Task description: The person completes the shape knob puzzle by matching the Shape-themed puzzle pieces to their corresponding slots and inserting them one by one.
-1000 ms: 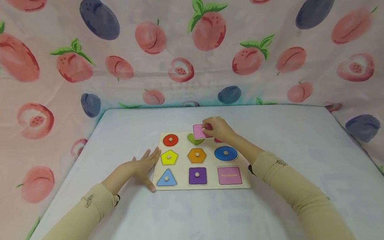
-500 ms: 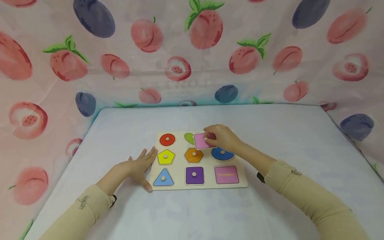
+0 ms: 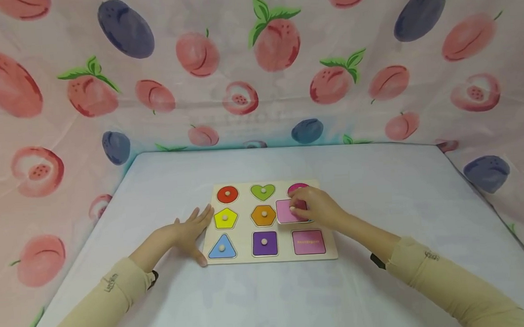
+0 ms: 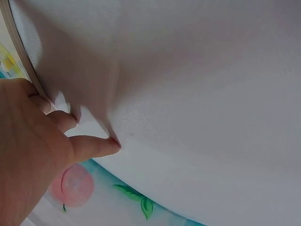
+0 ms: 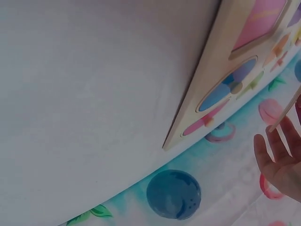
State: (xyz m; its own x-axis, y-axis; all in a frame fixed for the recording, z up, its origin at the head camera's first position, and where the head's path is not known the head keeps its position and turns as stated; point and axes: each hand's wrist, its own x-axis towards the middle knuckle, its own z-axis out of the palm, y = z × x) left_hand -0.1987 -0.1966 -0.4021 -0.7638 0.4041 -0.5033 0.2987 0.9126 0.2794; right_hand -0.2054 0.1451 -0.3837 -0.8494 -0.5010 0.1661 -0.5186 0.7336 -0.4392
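In the head view a wooden shape puzzle board (image 3: 241, 238) lies on the table. My right hand (image 3: 319, 207) pinches the knob of a pink rectangle puzzle piece (image 3: 285, 211) and holds it over the board, overlapping the blue oval. Below it is the bare pink rectangle recess (image 3: 308, 242) with printed lettering. My left hand (image 3: 187, 235) lies at the board's left edge with fingers spread, and the left wrist view shows its fingers against that edge. In the right wrist view my right hand (image 5: 284, 162) is partly cut off, with the piece's thin edge (image 5: 287, 108) at its fingers.
Other knobbed pieces sit in the board, among them a red circle (image 3: 227, 194), a green heart (image 3: 262, 191), an orange hexagon (image 3: 263, 215) and a purple square (image 3: 264, 243). White cloth covers the table (image 3: 269, 301). A fruit-print curtain (image 3: 285, 95) hangs behind and at both sides.
My right hand has brought the pink rectangle piece toward me and slightly right, from over the heart to over the middle row. My left hand keeps its place at the board's edge.
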